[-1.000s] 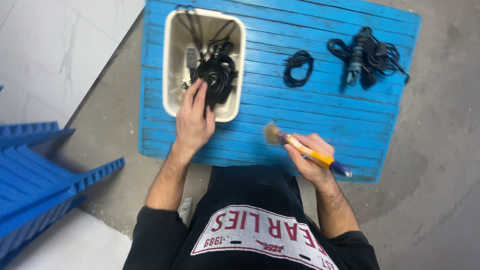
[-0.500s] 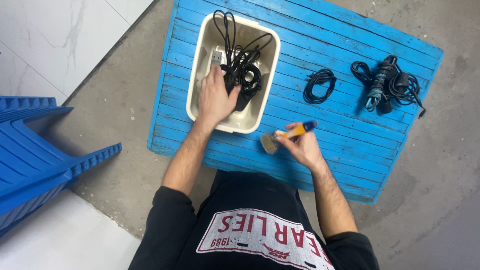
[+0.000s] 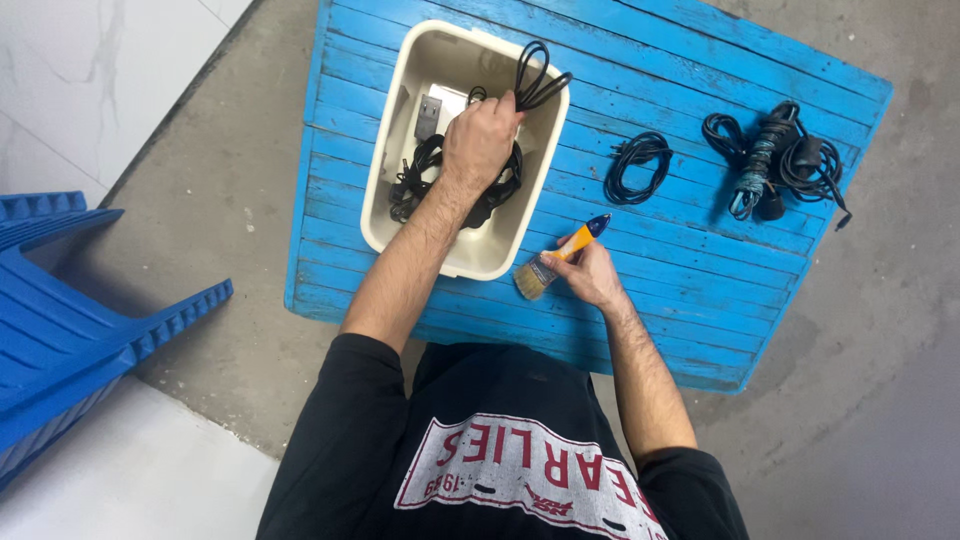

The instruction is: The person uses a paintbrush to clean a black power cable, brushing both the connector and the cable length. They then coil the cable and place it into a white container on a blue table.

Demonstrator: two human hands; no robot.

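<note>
A cream plastic tub (image 3: 388, 176) stands on a blue slatted board (image 3: 690, 250). My left hand (image 3: 480, 140) reaches into the tub and grips a black cable (image 3: 533, 80) whose loop rises over the far rim. More black cables and a grey adapter (image 3: 428, 115) lie inside. My right hand (image 3: 590, 275) holds a paintbrush (image 3: 556, 258) with a yellow and blue handle, its bristles pointing left just off the tub's near corner.
A small coiled black cable (image 3: 636, 166) lies on the board right of the tub. A bigger tangle of cables and plugs (image 3: 775, 160) sits near the right edge. A blue plastic piece (image 3: 70, 310) stands on the floor at left. Concrete floor surrounds the board.
My left hand moved up inside the tub and closed on a black cable, lifting its loop. My right hand turned the paintbrush so the bristles point left.
</note>
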